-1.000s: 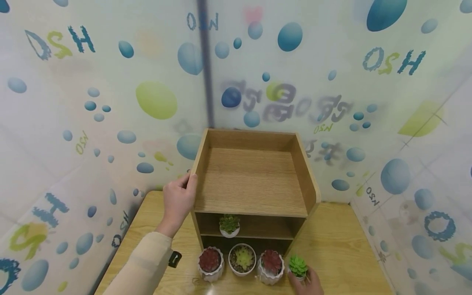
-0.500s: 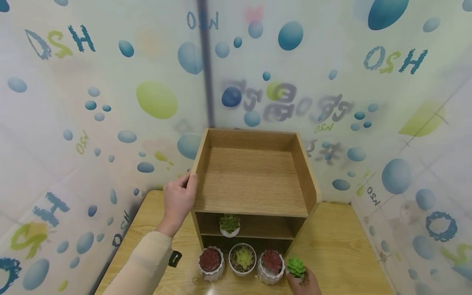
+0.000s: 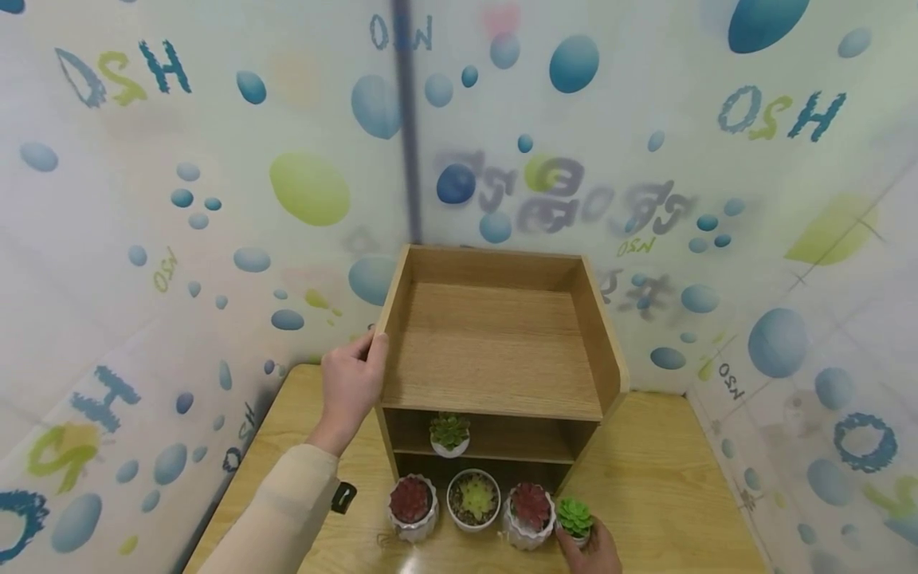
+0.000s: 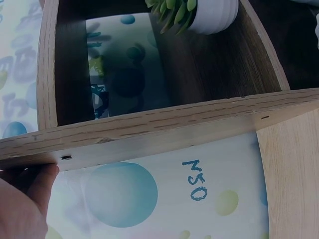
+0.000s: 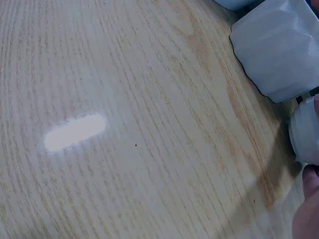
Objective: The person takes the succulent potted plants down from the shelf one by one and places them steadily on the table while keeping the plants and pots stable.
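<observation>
My left hand (image 3: 351, 387) grips the upper left side panel of a wooden desktop shelf (image 3: 495, 343); its thumb shows against the panel in the left wrist view. At the table's front right, my right hand (image 3: 595, 552) holds a small bright green potted succulent (image 3: 574, 516) by its white pot (image 5: 305, 132), thumb and fingers on either side. Just left of it stands a dark red succulent (image 3: 529, 507) in a faceted white pot (image 5: 279, 50). Further left in the same row are a yellow-green succulent (image 3: 475, 499) and another red succulent (image 3: 412, 501).
One dark green succulent (image 3: 449, 434) in a white pot sits on the shelf's middle tier, left of centre. The shelf stands on a wooden table (image 3: 660, 478) against a patterned wall covering (image 3: 488, 119). Side walls rise at both left and right.
My right hand has shifted slightly left with the bright green potted succulent, closer to the red one beside it. My left hand stays on the shelf panel. The head view has tilted a little.
</observation>
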A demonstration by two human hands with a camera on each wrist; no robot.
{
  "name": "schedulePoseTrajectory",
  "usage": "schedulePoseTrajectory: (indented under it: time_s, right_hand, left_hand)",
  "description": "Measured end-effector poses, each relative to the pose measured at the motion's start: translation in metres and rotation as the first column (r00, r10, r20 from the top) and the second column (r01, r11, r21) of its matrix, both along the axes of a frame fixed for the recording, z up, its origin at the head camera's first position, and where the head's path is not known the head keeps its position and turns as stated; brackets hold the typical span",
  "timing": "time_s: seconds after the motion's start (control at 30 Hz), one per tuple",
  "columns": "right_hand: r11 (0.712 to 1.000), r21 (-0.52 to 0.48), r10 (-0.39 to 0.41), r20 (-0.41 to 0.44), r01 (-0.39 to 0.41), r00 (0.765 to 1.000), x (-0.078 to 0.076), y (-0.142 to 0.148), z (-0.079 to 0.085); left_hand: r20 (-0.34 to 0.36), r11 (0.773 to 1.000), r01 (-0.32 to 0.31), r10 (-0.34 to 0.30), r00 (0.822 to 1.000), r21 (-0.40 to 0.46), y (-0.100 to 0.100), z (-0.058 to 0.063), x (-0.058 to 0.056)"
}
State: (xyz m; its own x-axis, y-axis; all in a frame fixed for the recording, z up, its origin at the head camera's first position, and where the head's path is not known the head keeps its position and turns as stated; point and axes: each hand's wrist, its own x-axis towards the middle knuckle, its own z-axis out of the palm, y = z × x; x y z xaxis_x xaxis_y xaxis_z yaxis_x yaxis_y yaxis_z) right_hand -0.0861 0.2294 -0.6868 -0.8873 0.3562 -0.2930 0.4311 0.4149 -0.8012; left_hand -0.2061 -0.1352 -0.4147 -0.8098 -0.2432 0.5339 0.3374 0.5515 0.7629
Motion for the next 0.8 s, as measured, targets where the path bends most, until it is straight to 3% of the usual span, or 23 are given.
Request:
schedulePoseTrajectory:
  time_s: [0.07, 0.23, 0.5, 0.63, 0.8]
  right_hand:
    - [1.000, -0.013, -0.003, 0.035, 0.003, 0.999, -0.001, 0.000, 0.000]
    - [0.998, -0.063, 0.005, -0.030, -0.007, 1.000, -0.002, 0.001, -0.004]
    - [0.988, -0.151, -0.002, -0.055, -0.006, 0.998, -0.001, 0.004, -0.005]
    - [0.994, -0.104, 0.018, -0.064, -0.025, 0.998, -0.001, 0.004, -0.004]
    - [0.997, -0.003, 0.077, -0.017, -0.077, 0.997, -0.001, 0.011, 0.000]
  left_hand:
    - [-0.003, 1.000, 0.003, -0.003, 1.000, 0.001, 0.000, 0.000, 0.000]
    - [0.008, 1.000, 0.010, -0.011, 1.000, 0.013, 0.001, 0.001, 0.000]
    - [0.014, 1.000, 0.006, -0.006, 1.000, 0.005, -0.001, 0.001, 0.001]
    - [0.022, 1.000, 0.007, -0.008, 1.000, 0.004, -0.001, 0.001, 0.001]
    - [0.022, 1.000, 0.008, -0.008, 1.000, 0.000, 0.000, 0.001, 0.001]
